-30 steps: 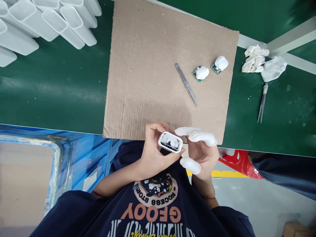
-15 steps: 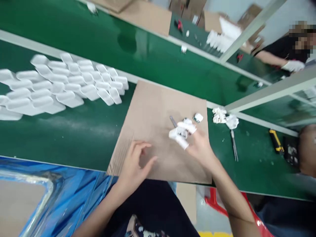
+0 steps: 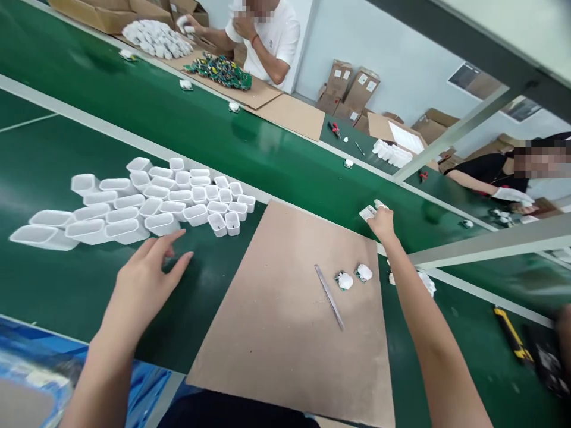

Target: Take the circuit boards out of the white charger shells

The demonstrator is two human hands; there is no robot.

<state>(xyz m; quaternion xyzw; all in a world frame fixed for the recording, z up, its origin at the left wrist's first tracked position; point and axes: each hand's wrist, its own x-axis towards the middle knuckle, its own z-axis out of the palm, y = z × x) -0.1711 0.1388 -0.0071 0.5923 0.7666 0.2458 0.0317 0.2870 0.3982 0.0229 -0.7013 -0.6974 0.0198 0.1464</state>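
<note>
My left hand (image 3: 145, 279) is held over the green table, thumb and fingers apart and nothing in them. Just beyond its fingertips stands a cluster of white plastic housings (image 3: 129, 229), open at the top. My right hand (image 3: 382, 223), with white coverings on its fingertips, reaches out over the green conveyor belt. It pinches a small white plastic housing (image 3: 367, 213), partly hidden by the fingers. On the cardboard sheet (image 3: 285, 333) lie metal tweezers (image 3: 329, 297) and two small circuit boards with white lumps on top, a left one (image 3: 344, 281) and a right one (image 3: 364, 273).
Several white-topped boards sit spaced along the belt (image 3: 294, 148). A metal frame post (image 3: 482, 238) slants in at the right, near a yellow-and-black cutter (image 3: 513, 336). Across the belt are two people, a heap of circuit boards (image 3: 220, 71) and a white pile (image 3: 156, 38).
My right hand has moved from above the cardboard out over the belt with the white housing. My left hand has moved left towards the housings. The view has tilted up.
</note>
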